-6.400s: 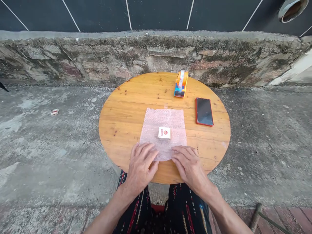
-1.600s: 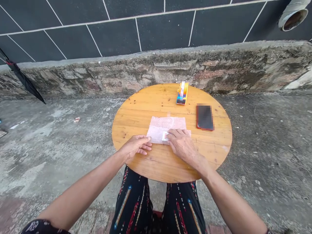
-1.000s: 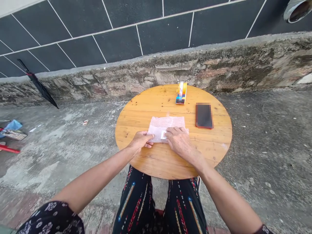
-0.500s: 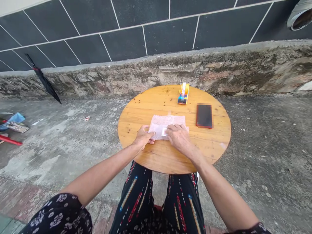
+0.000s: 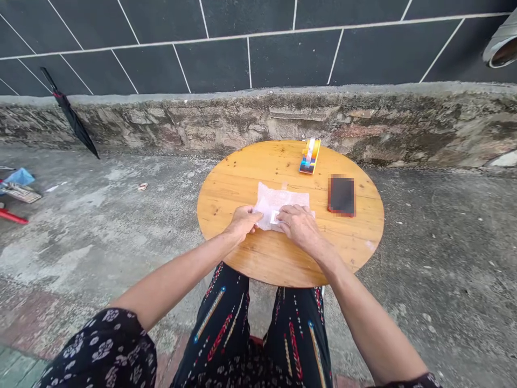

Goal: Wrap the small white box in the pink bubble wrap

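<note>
L hand point(image 5: 244, 219) pinching bubble wrap point(image 5: 287, 197), R hand point(image 5: 299, 224) at wht box point(image 5: 274, 217), R grip unclear, txt illegible

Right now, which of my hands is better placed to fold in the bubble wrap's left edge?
Probably your left hand: it pinches the bubble wrap at that edge, while your right hand is farther right, its fingers at the small white box.

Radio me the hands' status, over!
Left hand pinching bubble wrap. Right hand at white box. Tape dispenser, blurred dark rectangle beyond, apart from both hands.
</note>
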`<state>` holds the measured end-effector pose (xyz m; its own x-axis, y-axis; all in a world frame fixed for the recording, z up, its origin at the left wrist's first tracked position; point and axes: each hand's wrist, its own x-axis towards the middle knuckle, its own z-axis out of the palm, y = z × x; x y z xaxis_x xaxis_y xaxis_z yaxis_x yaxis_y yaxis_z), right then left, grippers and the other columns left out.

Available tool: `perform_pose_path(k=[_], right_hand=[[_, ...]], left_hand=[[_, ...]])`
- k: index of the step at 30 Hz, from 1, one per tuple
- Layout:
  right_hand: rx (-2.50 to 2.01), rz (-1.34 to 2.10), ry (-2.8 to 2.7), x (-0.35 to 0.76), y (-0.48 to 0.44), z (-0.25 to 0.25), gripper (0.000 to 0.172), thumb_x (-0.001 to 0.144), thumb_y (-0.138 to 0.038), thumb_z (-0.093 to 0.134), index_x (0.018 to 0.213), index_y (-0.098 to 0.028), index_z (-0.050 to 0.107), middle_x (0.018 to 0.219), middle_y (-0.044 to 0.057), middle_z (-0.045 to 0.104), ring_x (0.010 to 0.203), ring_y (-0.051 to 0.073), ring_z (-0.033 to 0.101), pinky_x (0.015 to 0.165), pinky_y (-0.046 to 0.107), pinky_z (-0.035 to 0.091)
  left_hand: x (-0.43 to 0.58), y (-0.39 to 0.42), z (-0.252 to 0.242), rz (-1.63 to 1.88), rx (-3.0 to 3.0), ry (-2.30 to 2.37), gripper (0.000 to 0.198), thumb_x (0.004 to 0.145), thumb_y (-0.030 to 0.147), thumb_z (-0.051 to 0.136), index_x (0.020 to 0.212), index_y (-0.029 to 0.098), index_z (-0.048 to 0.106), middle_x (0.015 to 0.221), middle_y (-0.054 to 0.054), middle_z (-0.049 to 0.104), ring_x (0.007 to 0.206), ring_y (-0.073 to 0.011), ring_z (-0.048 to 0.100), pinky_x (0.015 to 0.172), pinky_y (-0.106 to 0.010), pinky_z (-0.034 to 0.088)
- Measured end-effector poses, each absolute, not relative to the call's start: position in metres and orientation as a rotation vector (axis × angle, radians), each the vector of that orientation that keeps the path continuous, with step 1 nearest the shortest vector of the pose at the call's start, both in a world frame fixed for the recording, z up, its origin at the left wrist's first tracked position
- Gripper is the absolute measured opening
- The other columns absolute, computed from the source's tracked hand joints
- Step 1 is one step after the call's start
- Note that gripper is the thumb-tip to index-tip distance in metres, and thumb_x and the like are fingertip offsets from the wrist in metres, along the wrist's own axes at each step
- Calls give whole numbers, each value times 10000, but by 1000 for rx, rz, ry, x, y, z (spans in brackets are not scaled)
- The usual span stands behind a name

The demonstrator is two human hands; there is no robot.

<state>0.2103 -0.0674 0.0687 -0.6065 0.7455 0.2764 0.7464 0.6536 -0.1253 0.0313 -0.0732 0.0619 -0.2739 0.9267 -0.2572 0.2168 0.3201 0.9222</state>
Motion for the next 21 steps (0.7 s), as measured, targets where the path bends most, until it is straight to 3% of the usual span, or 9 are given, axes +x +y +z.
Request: perform_pose_path(k=[9, 16, 21], right_hand=[[-1219, -6, -2576, 210, -68, 70, 136, 882, -210, 595, 949, -208, 713, 1065, 72, 674, 978, 239, 558, 836, 359, 339], [-1245, 56, -2549, 208, -71, 77, 92, 850, -195, 625, 921, -187, 683, 992, 65, 695, 975, 239, 586, 852, 340, 355], [-1468, 194, -2392, 205, -73, 79, 197, 854, -233, 596, 1045, -183, 596, 965, 77, 699, 915, 238, 630, 722, 294, 393]], left_hand=[[45, -70, 61, 1048, 1267, 1656, 84, 685, 245, 609, 681, 160, 605, 517, 47, 534, 426, -83, 460, 398, -191, 330], [53, -71, 59, 1073, 1531, 1652, 78, 689, 237, 606, 698, 166, 636, 620, 26, 595, 596, -118, 538, 539, -205, 391], [58, -79, 60, 1047, 1684, 1653, 100, 718, 268, 628, 727, 176, 666, 626, 23, 600, 601, -123, 518, 575, -228, 378]])
